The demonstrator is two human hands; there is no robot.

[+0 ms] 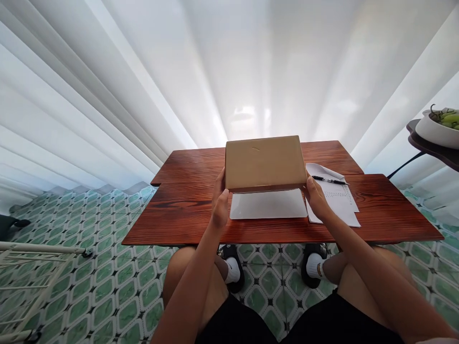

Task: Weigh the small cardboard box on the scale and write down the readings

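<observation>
A closed brown cardboard box is held up over the wooden table, its broad face toward me. My left hand grips the box's left side near the lower corner, thumb in front. On the opposite side, my right hand holds the lower right corner. Below the box lies a flat, pale silver-white panel with rounded corners, perhaps a closed laptop; the box hides its far part. Right of it, beside my right hand, are sheets of paper with writing and a black pen on top.
White curtains hang behind the table. At the right, a dark stand carries a white bowl with green contents. A pale metal rack on wheels stands on the green tiled floor at lower left. My legs are under the table.
</observation>
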